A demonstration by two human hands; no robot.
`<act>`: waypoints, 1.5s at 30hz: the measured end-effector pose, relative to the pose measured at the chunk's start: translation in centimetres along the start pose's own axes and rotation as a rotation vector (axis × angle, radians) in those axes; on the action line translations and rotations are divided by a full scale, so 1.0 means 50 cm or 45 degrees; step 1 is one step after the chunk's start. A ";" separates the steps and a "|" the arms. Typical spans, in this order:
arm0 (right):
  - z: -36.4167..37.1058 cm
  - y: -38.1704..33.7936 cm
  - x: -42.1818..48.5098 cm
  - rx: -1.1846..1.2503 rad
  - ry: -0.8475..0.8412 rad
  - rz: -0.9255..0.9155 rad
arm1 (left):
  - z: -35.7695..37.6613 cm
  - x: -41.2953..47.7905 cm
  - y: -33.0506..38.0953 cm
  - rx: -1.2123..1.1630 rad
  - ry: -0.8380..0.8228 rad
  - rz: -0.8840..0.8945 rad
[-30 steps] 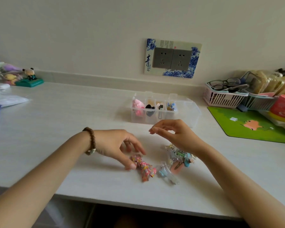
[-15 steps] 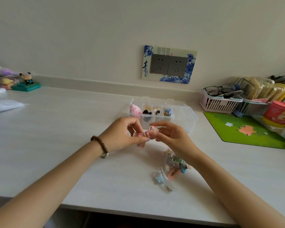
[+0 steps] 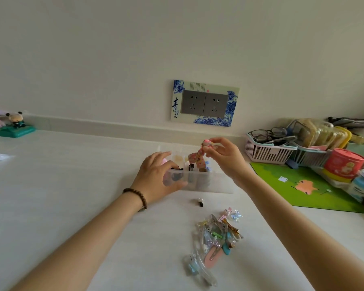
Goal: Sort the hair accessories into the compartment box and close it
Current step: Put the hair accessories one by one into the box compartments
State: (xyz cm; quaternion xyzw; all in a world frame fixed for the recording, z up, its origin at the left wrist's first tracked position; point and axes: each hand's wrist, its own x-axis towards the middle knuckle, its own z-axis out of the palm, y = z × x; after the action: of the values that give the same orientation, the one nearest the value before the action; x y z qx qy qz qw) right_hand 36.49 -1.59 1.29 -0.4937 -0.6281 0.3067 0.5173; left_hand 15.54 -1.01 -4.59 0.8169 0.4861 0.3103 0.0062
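Note:
The clear compartment box (image 3: pixel 216 183) stands open at the middle of the white table, with a few small accessories in its cells. My left hand (image 3: pixel 156 177) grips the box's left end, thumb against its front wall. My right hand (image 3: pixel 225 156) pinches a pink floral bow clip (image 3: pixel 197 157) by its top, so it dangles just above the box's middle cells. A pile of several hair clips (image 3: pixel 214 238) lies on the table nearer to me. A small black-and-white clip (image 3: pixel 200 201) lies alone between the pile and the box.
A green mat (image 3: pixel 303 185) lies to the right. Behind it are a pink basket (image 3: pixel 267 152) with glasses, a red tub (image 3: pixel 343 163) and other clutter. A teal toy stand (image 3: pixel 14 130) sits far left by the wall. Double wall sockets (image 3: pixel 204 103) are above the box.
The bow clip went from the table into both hands, and now only the right hand holds it above the box. The left hand moved to grip the box.

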 end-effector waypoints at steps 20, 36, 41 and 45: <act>0.048 0.029 0.078 -0.872 -0.322 -0.162 | 0.010 -0.010 -0.011 0.015 0.007 0.074; 0.020 0.022 0.025 -1.258 -0.419 -0.504 | 0.017 -0.012 -0.014 0.018 0.083 0.143; 0.023 0.049 0.034 -1.106 -0.523 -0.375 | 0.020 -0.005 -0.018 -0.089 0.100 0.161; 0.022 0.048 0.009 -0.896 -0.440 -0.413 | 0.020 -0.003 -0.016 -0.224 0.167 0.136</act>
State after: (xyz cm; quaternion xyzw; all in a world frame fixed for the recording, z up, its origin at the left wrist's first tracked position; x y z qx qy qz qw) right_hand 36.16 -0.25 -1.03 -0.4763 -0.8416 0.0662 0.2459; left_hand 15.36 -0.42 -5.71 0.8160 0.4119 0.4044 0.0297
